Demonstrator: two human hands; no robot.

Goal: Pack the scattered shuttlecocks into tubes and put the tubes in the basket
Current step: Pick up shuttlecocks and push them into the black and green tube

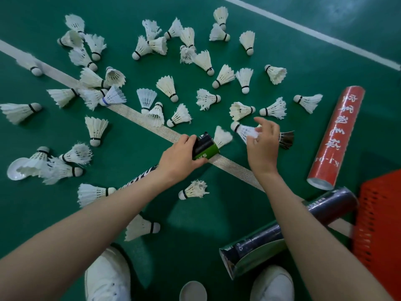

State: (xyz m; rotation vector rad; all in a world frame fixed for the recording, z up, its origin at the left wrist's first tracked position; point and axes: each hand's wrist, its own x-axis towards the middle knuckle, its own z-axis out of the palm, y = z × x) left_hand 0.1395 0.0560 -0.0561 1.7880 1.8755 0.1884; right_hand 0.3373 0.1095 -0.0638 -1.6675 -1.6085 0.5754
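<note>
My left hand (181,156) grips a black and green tube (205,147) near its open end, where white feathers of a shuttlecock (222,136) stick out. My right hand (263,142) pinches the feathers of a white shuttlecock (244,130) just right of the tube mouth. Several white shuttlecocks (167,85) lie scattered over the green floor. A red tube (337,137) lies on the right. A dark tube (331,206) and a black and green tube (252,249) lie under my right forearm. An orange basket (378,224) stands at the right edge.
A dark-feathered shuttlecock (286,139) lies behind my right hand. White tube caps lie at the left (15,170) and between my white shoes (193,291). White court lines (138,118) cross the floor. A blue-banded plastic shuttlecock (114,96) rests on the line.
</note>
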